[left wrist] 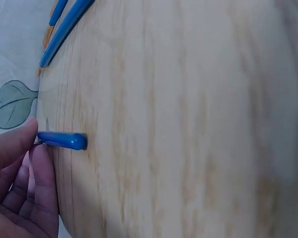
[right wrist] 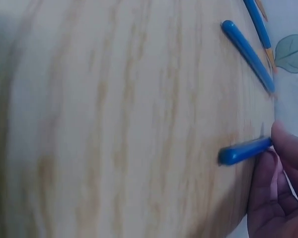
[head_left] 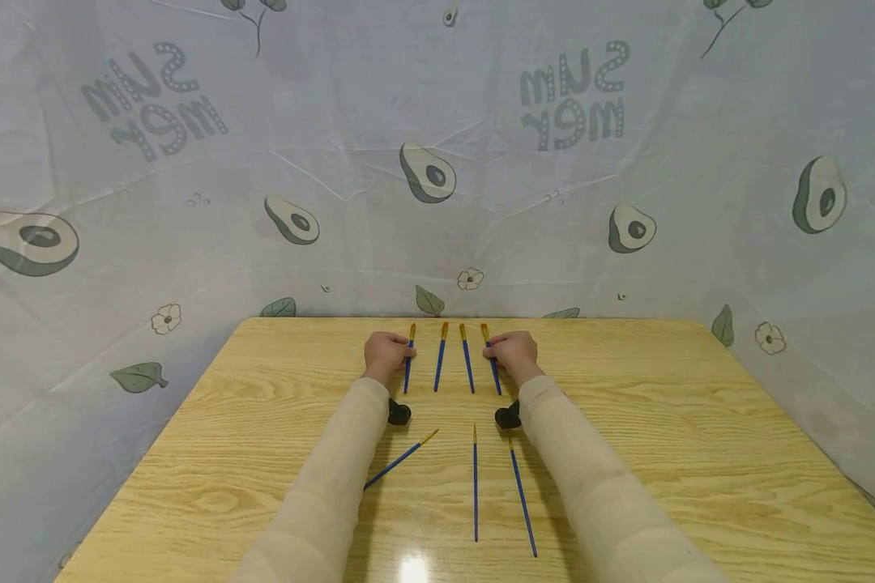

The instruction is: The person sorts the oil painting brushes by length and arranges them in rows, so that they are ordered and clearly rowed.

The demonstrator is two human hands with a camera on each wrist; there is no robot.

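Observation:
At the far side of the table, my left hand (head_left: 386,354) pinches the leftmost blue-handled paintbrush (head_left: 407,374) between thumb and fingers. My right hand (head_left: 514,353) pinches the rightmost paintbrush (head_left: 495,376) of the same row. Both have yellow ferrules and orange-brown bristles pointing away from me. Between the hands lie two more paintbrushes, one left of centre (head_left: 440,363) and one right of centre (head_left: 468,364). In the left wrist view, thumb and fingertips meet on the blue handle (left wrist: 64,140); the right wrist view shows a like grip on the other handle (right wrist: 243,151).
Nearer me lie three thinner brushes: a slanted one (head_left: 399,460) partly under the left sleeve, an upright one (head_left: 475,494), and one (head_left: 522,502) beside the right sleeve. The wooden table (head_left: 262,389) ends at a patterned cloth (head_left: 364,243) behind it.

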